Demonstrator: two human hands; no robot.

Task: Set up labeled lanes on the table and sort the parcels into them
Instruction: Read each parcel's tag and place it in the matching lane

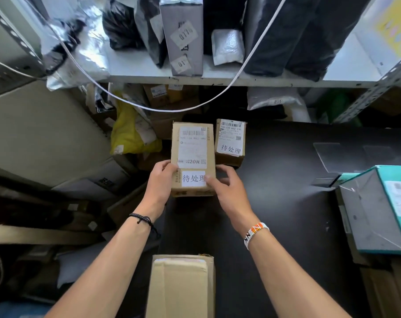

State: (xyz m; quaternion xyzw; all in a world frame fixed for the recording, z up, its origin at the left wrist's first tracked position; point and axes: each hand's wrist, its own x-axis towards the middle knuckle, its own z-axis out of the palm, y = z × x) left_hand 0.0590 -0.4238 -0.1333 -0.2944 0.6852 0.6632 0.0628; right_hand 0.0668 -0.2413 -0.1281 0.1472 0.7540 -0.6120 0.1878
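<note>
A brown cardboard parcel [192, 152] with a shipping label and a white sticker with Chinese characters sits at the left edge of the dark table [286, 203]. My left hand [159, 182] grips its left side, thumb on top. My right hand [227, 187] holds its right side, thumb pressing the white sticker. A smaller brown parcel [230, 143] with the same kind of sticker stands just to the right, behind my right hand. A plain taped cardboard box [181, 285] lies near me at the table's front.
A teal and grey box [378, 210] sits at the right edge, with a clear plastic sheet [332, 157] behind it. A shelf [218, 79] above holds bagged parcels; a white cable [172, 109] hangs across. Yellow bag [130, 134] and cartons crowd the floor left.
</note>
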